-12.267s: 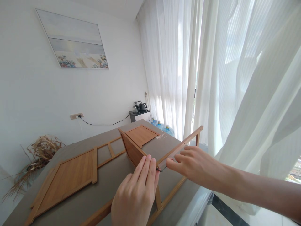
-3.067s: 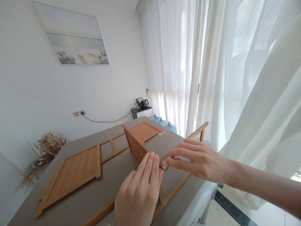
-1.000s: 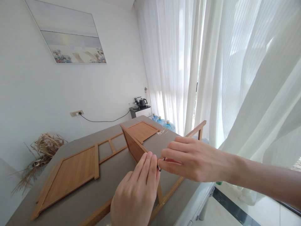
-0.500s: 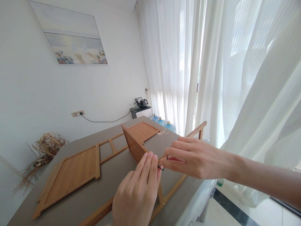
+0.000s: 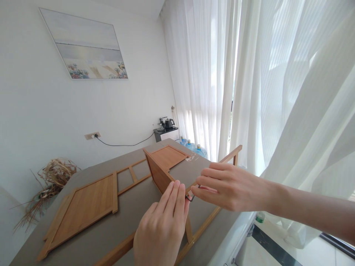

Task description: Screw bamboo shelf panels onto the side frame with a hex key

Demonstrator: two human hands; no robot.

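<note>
A small dark hex key (image 5: 190, 198) is pinched in the fingers of my right hand (image 5: 227, 186), its bent end at the wooden frame beside my left fingertips. My left hand (image 5: 161, 221) is closed over the joint where an upright wooden panel (image 5: 158, 171) meets a frame rail. The screw or hole under the key is hidden. This wooden frame (image 5: 201, 231) stands on the table, with one rail running toward the lower left and another end rising at the right behind my right hand.
Flat wooden panels (image 5: 83, 214) (image 5: 170, 157) and a ladder-like wooden frame (image 5: 133, 173) lie on the grey table (image 5: 133, 225). Dried plants (image 5: 55, 177) stand at the left, a cabinet with a kettle (image 5: 169, 123) behind. Water jugs (image 5: 199, 150) and white curtains (image 5: 249, 92) are beyond.
My right hand and the hex key have shifted slightly, and more of the key's bend shows. My left hand stays on the joint. The view has tilted a little.
</note>
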